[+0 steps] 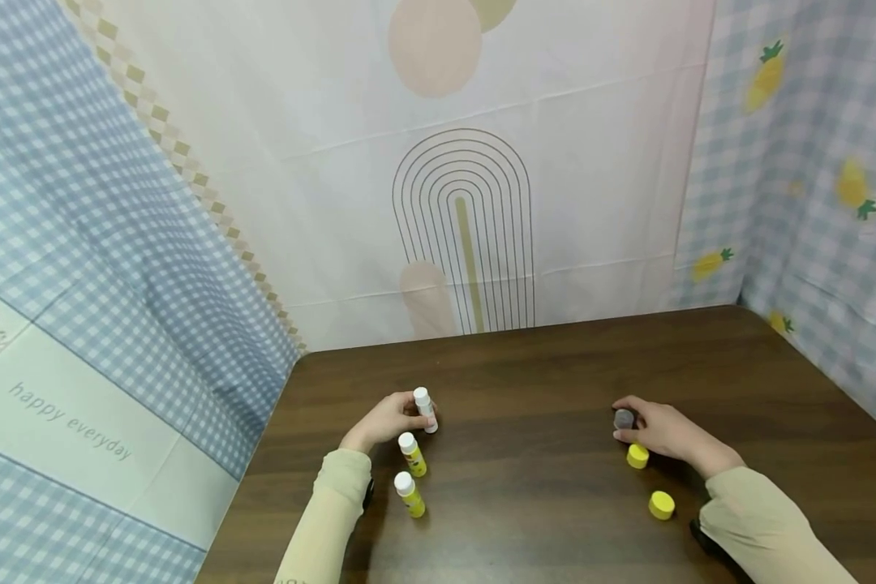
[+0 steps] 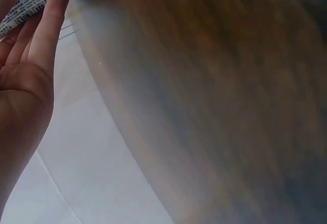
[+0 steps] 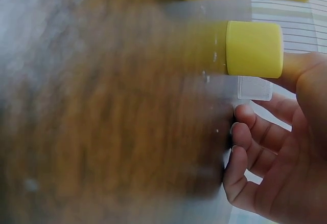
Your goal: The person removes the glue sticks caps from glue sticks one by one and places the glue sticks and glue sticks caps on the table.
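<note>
On the left of the table, my left hand [image 1: 384, 422] grips a white glue stick [image 1: 422, 404] between thumb and fingers. Its printed label [image 2: 25, 6] shows in the left wrist view. Two yellow glue sticks with white caps, one nearer that hand [image 1: 413, 456] and one closer to me [image 1: 412, 496], stand upright below it. Over on the right, my right hand [image 1: 666, 430] pinches a clear, greyish ribbed cap [image 3: 255, 88] at the tabletop. Beside the thumb sits a yellow cap [image 1: 637, 456], and a second yellow cap [image 1: 661, 505] lies closer to me.
The dark brown wooden table [image 1: 526, 495] runs back to a white patterned cloth [image 1: 336, 227]. Blue checked cloth [image 1: 117, 195] hangs on the left, and checked cloth with pineapples [image 1: 832, 243] hangs on the right.
</note>
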A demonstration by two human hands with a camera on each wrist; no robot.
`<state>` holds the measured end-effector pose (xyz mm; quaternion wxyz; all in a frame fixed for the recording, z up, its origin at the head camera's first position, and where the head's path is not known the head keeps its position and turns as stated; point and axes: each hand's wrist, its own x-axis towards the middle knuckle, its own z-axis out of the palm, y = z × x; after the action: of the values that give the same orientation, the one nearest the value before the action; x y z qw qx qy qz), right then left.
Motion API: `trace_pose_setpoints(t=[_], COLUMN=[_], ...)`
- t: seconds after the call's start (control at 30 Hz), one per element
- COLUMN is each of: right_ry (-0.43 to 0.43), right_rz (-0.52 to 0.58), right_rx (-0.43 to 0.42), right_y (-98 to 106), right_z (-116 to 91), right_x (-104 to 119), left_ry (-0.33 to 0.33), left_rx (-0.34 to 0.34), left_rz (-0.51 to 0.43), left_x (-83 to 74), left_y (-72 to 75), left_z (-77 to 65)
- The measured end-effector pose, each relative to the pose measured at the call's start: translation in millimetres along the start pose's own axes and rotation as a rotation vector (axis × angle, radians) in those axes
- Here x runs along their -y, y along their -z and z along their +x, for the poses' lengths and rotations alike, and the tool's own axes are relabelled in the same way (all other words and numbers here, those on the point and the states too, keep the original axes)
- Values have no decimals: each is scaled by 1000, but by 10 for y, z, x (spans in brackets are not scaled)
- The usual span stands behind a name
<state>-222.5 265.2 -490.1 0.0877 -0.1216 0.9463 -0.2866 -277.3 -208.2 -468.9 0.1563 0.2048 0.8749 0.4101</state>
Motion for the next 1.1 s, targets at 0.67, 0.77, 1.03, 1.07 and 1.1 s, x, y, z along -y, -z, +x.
trace_pose_setpoints(t=[0.67,0.77,1.03,1.07,1.1], right_ry=[-4,12,27,24,24], right_rz=[23,28,158,178,195], right_rx=[-9,-12,58,67,69], right_y=[-50,-66,28,47,66], right_z=[-39,-11,-39,-65,-98], right_x=[-6,2,-41,-56,-71], left_ry=[-1,9,28,21,15], left_rx=[-45,-44,-77,-78,-81], left_rz=[48,56,56,53,59], left_x=[49,61,105,116,127], left_y=[12,25,18,18,25], left_z=[-50,-68,-92,-106,-127])
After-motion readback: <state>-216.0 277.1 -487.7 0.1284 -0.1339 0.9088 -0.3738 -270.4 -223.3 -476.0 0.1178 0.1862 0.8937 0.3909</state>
